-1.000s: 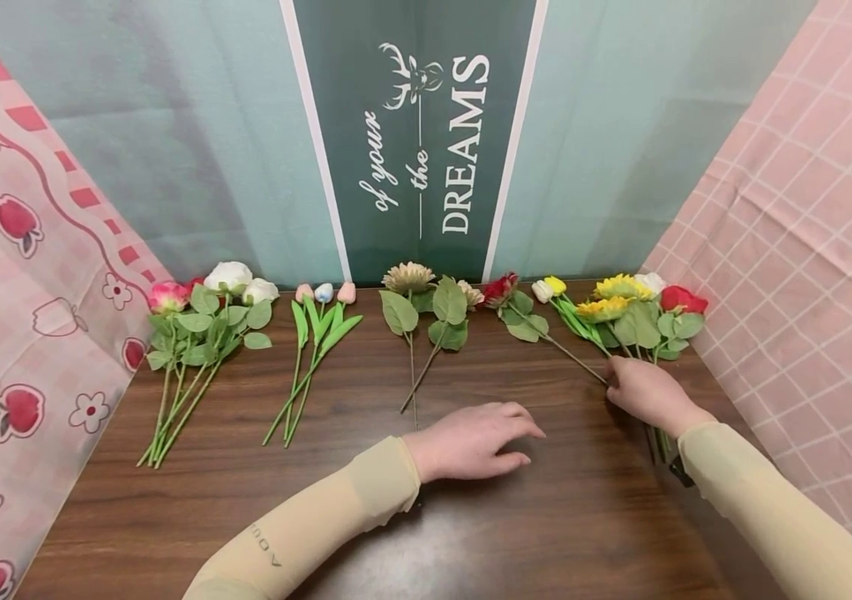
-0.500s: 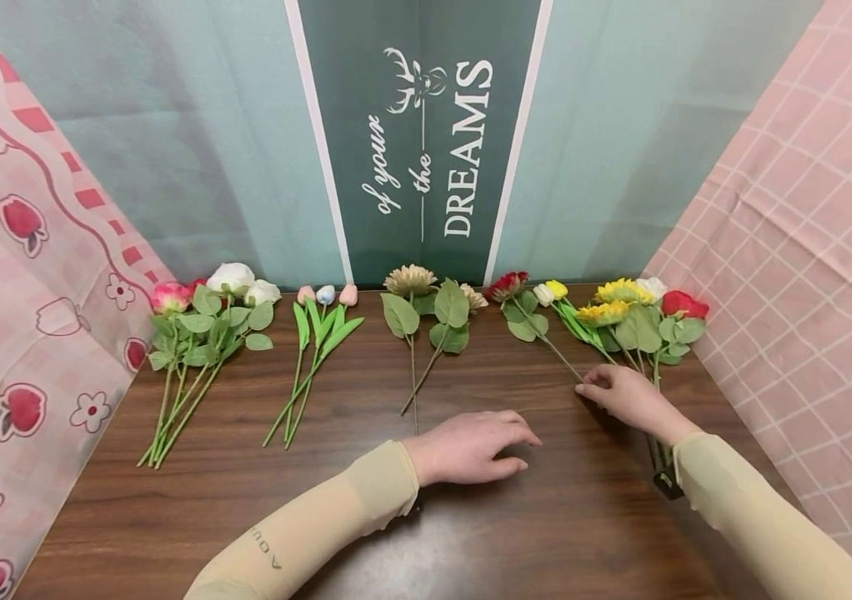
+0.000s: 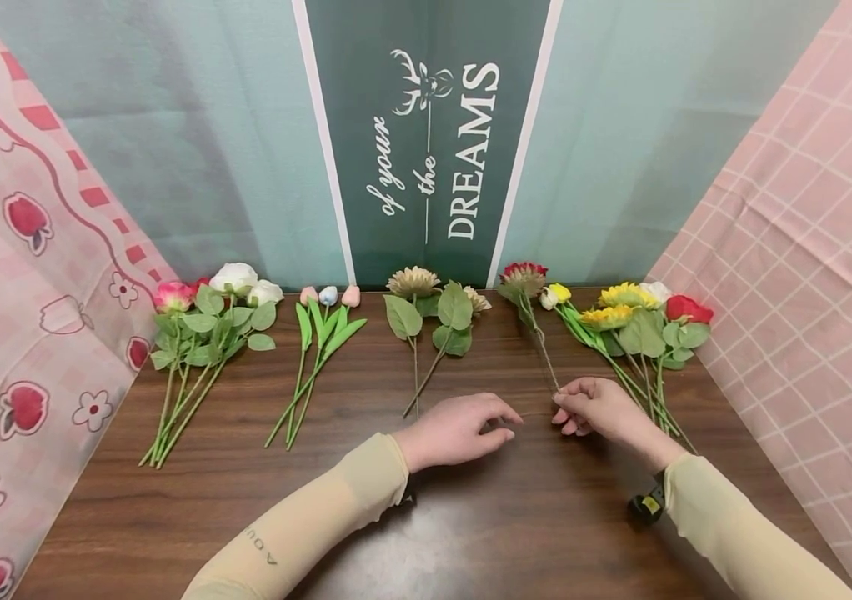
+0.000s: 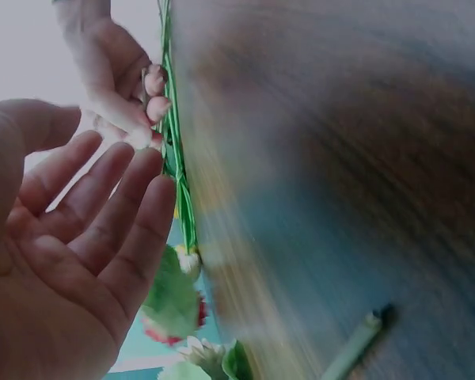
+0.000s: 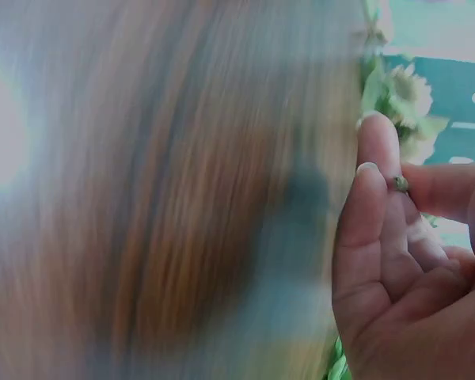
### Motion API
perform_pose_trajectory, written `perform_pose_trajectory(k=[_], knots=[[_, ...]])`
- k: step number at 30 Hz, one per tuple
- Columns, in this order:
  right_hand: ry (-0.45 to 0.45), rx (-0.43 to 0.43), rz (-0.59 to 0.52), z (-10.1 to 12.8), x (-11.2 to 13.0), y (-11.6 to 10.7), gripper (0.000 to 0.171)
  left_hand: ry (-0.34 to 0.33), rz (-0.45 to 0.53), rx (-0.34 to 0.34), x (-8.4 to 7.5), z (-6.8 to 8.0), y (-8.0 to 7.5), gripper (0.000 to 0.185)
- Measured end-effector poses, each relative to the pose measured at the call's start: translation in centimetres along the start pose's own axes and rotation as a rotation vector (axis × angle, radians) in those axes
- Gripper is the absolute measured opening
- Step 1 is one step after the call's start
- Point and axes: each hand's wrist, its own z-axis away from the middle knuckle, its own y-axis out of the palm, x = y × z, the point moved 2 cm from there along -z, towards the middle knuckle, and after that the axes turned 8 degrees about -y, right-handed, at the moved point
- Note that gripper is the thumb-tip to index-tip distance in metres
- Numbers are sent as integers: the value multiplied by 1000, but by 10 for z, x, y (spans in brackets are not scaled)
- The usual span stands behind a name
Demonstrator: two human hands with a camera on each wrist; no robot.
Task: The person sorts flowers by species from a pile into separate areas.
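Note:
My right hand [image 3: 564,407] pinches the lower end of a thin stem between thumb and fingers. The stem belongs to a dark red flower [image 3: 523,274], whose head sits near the back wall between the beige flowers and the right bunch. In the right wrist view the stem's tip [image 5: 399,184] shows between the fingertips. My left hand [image 3: 503,422] lies open on the brown table [image 3: 471,525], its fingers pointing at the right hand and just short of it. The left wrist view shows the open left palm [image 4: 63,261] and the right hand [image 4: 119,79] on the green stem [image 4: 172,150].
Groups of artificial flowers lie along the back of the table: roses [image 3: 204,321] at left, tulips [image 3: 321,329], beige flowers [image 3: 429,308], and a sunflower and rose bunch [image 3: 639,325] at right. Cloth backdrops [image 3: 809,250] enclose the table on three sides.
My right hand has drawn the dark red flower left, out of the right bunch, towards the table's middle. My left hand has shifted slightly towards it.

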Motion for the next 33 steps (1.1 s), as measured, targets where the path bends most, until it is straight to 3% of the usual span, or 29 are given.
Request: perform_pose_trajectory(k=[3, 10, 15, 21, 25, 33], knots=[[-37, -35, -74, 5, 11, 13, 35, -74, 107, -57, 7, -2, -5, 26], [-129, -73, -195, -1, 43, 60, 28, -263, 430, -257, 27, -6, -24, 32], [-201, -75, -190, -9, 61, 99, 22, -292, 618, -365, 42, -4, -44, 38], [-260, -23, -159, -19, 74, 134, 16, -330, 829, -446, 57, 6, -61, 28], [-280, 6, -165, -26, 80, 149, 14, -350, 877, -450, 66, 14, -64, 23], [-275, 112, -290, -38, 84, 163, 23, -377, 887, -450, 78, 26, -70, 24]])
